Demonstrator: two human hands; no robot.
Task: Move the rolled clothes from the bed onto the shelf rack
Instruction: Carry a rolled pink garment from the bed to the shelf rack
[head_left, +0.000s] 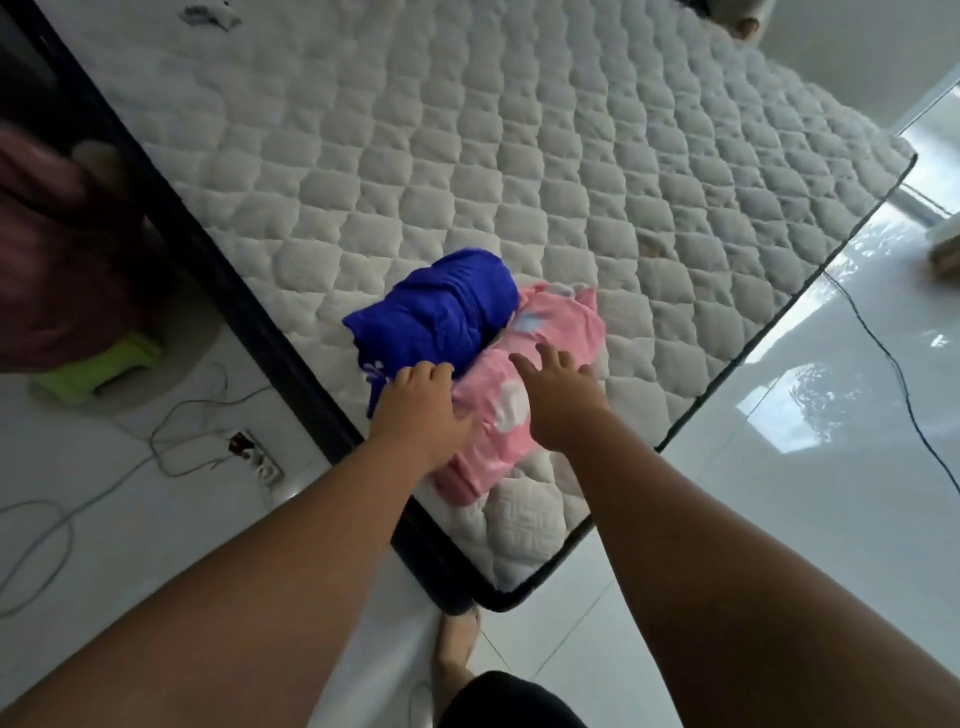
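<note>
As we lean over the near corner of the bed (467, 156), the task looks barely begun at this end. On the floor at far left stand a green stool (98, 371) and a power strip (257, 457) with pale cords trailing from it. Past the dark bed edge, the blue roll (441, 306) lies on the quilted mattress, touching its neighbour.

Our left hand (421, 410) sits at the crease between the two rolls. Its grip is narrow, with the fingers bent down against the near side of the pink roll (483, 452), but we cannot tell whether it has closed on cloth. The pink roll lies slantwise just beside the blue one, near the corner of the mattress.

Our right hand (563, 400) is over the top of the pink roll, its grip wide and the fingers spread. Whether it touches or hovers we cannot tell. Further right there is only glossy floor (805, 467) and a thin black cable (898, 374).

The shelf rack is not in view. We judge that both rolls have yet to be lifted and carried, and that the pink one is the one in hand.
</note>
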